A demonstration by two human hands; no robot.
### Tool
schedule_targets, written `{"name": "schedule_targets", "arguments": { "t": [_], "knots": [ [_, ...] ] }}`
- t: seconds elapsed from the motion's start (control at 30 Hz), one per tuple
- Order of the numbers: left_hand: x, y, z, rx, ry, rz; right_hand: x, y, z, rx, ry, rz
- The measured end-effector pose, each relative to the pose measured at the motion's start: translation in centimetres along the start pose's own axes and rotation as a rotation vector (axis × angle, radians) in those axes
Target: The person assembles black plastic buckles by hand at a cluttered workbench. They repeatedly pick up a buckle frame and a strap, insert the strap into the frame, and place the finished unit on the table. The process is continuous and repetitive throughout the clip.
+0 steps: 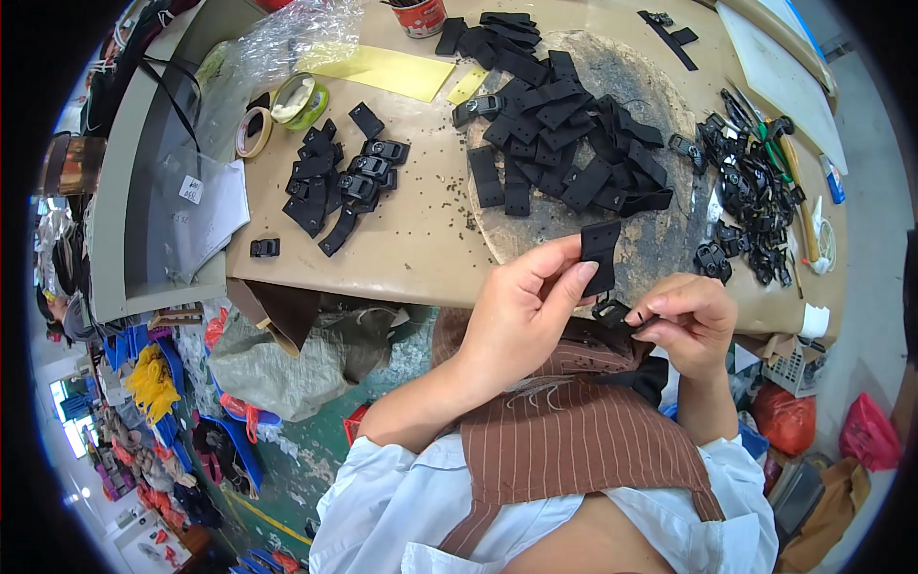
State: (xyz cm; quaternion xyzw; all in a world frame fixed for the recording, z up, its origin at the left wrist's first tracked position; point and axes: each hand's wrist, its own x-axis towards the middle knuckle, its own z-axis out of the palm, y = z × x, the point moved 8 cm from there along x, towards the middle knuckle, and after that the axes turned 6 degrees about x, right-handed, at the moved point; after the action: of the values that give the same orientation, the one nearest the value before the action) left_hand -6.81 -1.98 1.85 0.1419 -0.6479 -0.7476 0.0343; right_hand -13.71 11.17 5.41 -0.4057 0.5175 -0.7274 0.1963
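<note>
My left hand (521,311) pinches a short black webbing strap (600,251) with small holes near its upper end, held up over the near edge of the table. A black plastic buckle (608,312) hangs at the strap's lower end. My right hand (693,320) is closed at the buckle's right side, its thumb and fingers pinching a small black part; how that part joins the buckle is hard to see. Beyond both hands, a heap of black strap pieces (564,124) covers much of a worn round board (660,86).
Straps with buckles (368,172) lie in a pile at the left, near a tape roll (253,132) and a green tin (299,101). A heap of black buckles (751,191) sits at the right beside a hammer (801,196). Tiny dark bits dot the brown tabletop (382,263).
</note>
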Motion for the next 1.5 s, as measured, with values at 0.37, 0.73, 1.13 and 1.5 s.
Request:
{"name": "schedule_targets", "arguments": {
  "t": [0.37, 0.73, 1.13, 1.5],
  "knots": [
    [-0.7, -0.3, 0.5, 0.167, -0.049, 0.022, 0.5, 0.1, -0.1, -0.094, -0.035, -0.033],
    [-1.5, -2.0, 1.7, 0.045, -0.137, -0.104, -0.5, 2.2, -0.9, -0.039, 0.098, 0.179],
    [-2.0, -1.7, 2.2, 0.264, -0.235, -0.053, -0.7, 2.7, -0.5, 0.110, 0.190, 0.357],
    [-0.7, -0.1, 1.2, 0.493, -0.201, 0.126, -1.4, 4.9, -0.2, 0.350, 0.049, 0.598]
  ]
}}
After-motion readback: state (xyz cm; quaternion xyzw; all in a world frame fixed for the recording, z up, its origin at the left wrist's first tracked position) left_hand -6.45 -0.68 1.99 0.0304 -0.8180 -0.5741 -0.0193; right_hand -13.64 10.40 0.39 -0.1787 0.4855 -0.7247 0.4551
